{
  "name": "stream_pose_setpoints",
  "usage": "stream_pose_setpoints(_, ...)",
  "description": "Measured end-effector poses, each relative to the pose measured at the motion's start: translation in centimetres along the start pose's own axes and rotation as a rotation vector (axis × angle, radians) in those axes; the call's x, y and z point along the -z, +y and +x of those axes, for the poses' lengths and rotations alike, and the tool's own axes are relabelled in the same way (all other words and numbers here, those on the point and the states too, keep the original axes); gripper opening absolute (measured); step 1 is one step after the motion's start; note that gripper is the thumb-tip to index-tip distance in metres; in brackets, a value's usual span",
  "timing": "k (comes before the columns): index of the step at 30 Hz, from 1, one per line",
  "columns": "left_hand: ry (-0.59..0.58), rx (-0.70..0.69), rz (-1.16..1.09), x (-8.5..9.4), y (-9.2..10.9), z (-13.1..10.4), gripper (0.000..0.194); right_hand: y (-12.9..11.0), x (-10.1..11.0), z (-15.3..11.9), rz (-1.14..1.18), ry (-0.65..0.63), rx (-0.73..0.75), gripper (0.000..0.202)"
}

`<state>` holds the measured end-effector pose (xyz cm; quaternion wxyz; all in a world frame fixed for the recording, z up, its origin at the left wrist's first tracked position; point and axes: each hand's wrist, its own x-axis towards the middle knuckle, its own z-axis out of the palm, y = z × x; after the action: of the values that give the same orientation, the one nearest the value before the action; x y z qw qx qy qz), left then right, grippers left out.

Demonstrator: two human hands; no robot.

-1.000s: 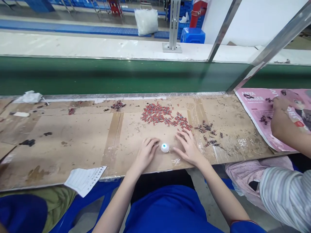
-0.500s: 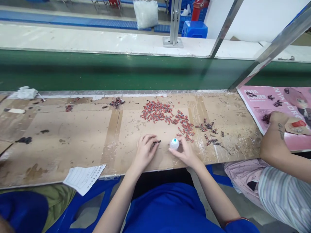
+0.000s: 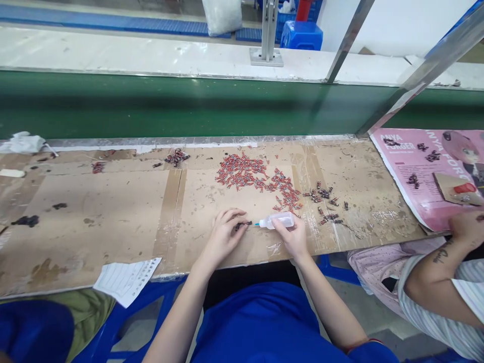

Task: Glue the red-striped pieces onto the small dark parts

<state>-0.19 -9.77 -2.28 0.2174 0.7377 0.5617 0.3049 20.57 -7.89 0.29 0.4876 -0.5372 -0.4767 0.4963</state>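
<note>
My left hand (image 3: 226,232) rests on the cardboard-covered bench, its fingers closed around small dark parts (image 3: 242,226) whose ends show past the fingertips. In my right hand (image 3: 294,238) is a translucent squeeze bottle (image 3: 278,220) with a thin blue tip, lying nearly level. The tip points left at the dark parts, a short gap away from them. Beyond both hands spreads a pile of small red-and-silver parts (image 3: 242,171), trailing toward the right. Several darker parts (image 3: 323,194) lie in loose clusters to the right of the bottle.
A co-worker's arm (image 3: 434,262) is at the right, by a pink printed sheet (image 3: 412,176) with dark parts and a cardboard piece (image 3: 456,189). A paper slip (image 3: 126,277) overhangs the front edge. Behind the bench runs a green belt (image 3: 151,108), with a metal post (image 3: 269,35) beyond.
My right hand has tipped the bottle from pointing up toward me to lying level, tip leftward. The left hand stays in place. The co-worker's hand has drawn back from the pink sheet's dark parts.
</note>
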Motion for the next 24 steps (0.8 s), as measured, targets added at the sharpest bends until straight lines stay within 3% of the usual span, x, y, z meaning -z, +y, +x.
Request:
stream_pose_setpoints(4, 0.016, 0.017, -0.021, 0.00, 0.00, -0.04, 0.013, 0.31, -0.47, 0.02, -0.049, 0.039, 0.011, 0.023)
stream_pose_setpoints(24, 0.004, 0.062, -0.043, 0.12, 0.25, -0.03, 0.013, 0.30, -0.61, 0.08, -0.094, -0.043, -0.003, 0.027)
